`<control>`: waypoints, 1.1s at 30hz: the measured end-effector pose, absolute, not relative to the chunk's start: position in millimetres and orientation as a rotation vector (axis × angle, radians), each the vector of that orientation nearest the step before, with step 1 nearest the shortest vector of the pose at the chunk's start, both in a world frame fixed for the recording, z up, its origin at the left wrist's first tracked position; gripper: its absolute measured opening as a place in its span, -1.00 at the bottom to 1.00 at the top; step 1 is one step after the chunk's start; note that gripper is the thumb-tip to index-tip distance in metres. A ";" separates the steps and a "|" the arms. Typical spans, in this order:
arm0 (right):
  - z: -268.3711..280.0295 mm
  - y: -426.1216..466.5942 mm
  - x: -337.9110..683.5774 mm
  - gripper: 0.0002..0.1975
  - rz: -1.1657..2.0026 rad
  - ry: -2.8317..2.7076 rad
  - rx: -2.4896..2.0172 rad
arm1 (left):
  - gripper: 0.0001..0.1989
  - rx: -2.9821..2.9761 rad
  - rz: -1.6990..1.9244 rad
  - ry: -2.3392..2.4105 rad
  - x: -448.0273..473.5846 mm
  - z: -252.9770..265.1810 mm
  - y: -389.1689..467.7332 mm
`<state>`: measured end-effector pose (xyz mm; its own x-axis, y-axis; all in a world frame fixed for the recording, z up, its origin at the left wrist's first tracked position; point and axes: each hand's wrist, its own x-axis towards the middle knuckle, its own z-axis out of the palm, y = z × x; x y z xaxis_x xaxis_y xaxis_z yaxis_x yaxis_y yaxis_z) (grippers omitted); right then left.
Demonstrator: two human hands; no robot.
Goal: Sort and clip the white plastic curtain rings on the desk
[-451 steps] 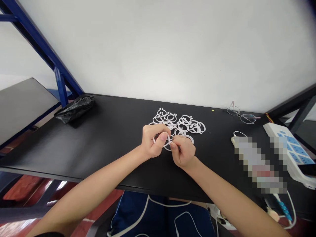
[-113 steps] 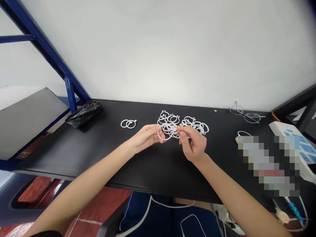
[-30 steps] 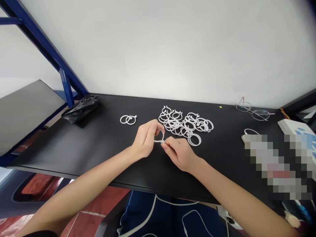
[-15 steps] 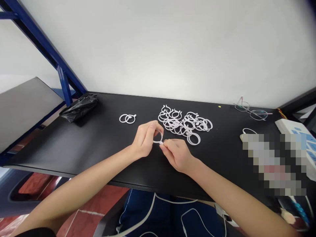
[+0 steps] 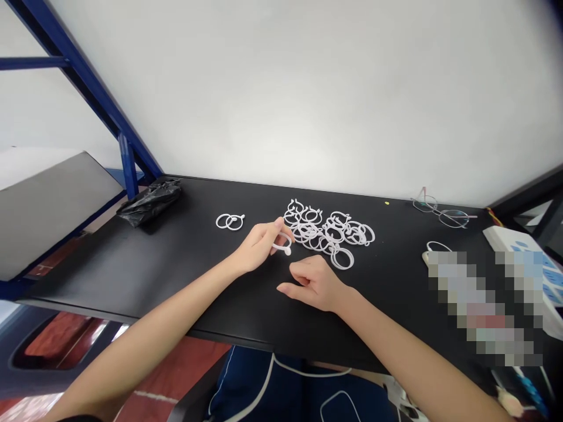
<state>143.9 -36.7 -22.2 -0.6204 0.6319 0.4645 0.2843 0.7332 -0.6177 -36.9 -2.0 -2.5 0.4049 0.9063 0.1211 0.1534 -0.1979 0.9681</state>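
Drawn the right hand [image 5: 308,284] back from the ring [image 5: 287,251], with fingers parted and holding nothing. Leaves the ring to the left hand [image 5: 259,243] alone, pinched in its fingers above the surface [image 5: 176,264], near the pile [image 5: 307,230].

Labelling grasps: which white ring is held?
The white ring in the left hand; the other visible rings lie on the black table.

Pt of white ring [image 5: 287,250] hidden by L hand [image 5: 257,246], pixelated obj [image 5: 481,310] unclear, pwr strip [image 5: 548,275] cut by R edge.
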 end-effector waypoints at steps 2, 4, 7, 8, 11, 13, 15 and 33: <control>-22.6 -36.6 144.3 -0.46 0.691 -2.252 -0.732 | -0.42 1.694 0.808 0.908 -41.6 -2.7 3.1; -22.4 -36.5 144.6 -0.46 0.721 -2.262 -0.770 | -0.45 1.749 0.777 0.902 -46.5 -2.9 7.6; -21.5 -36.8 144.8 -0.46 0.739 -2.276 -0.819 | -0.53 1.842 0.805 0.978 -52.0 -2.9 12.7; -21.3 -37.0 144.7 -0.47 0.741 -2.280 -0.832 | -0.55 1.900 0.806 1.019 -53.3 -2.7 14.0; -21.1 -37.4 144.1 -0.47 0.748 -2.287 -0.851 | -0.59 2.225 0.835 1.223 -57.8 -2.8 18.4; -21.2 -37.4 143.6 -0.47 0.743 -2.282 -0.854 | -0.59 2.464 0.860 1.411 -62.1 -4.2 22.0; -21.1 -37.4 143.2 -0.48 0.735 -2.277 -0.854 | -0.60 2.598 0.860 1.609 -67.3 -7.4 26.2; -22.9 -36.5 143.9 -0.54 0.731 -2.285 -0.853 | -0.69 2.690 0.465 1.728 -82.6 -24.2 36.9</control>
<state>143.9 -36.5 -22.9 -0.6225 0.7107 0.3278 0.3885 0.6442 -0.6588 -82.6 36.9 -24.2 0.3877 0.8759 0.2873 0.9017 -0.4251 0.0792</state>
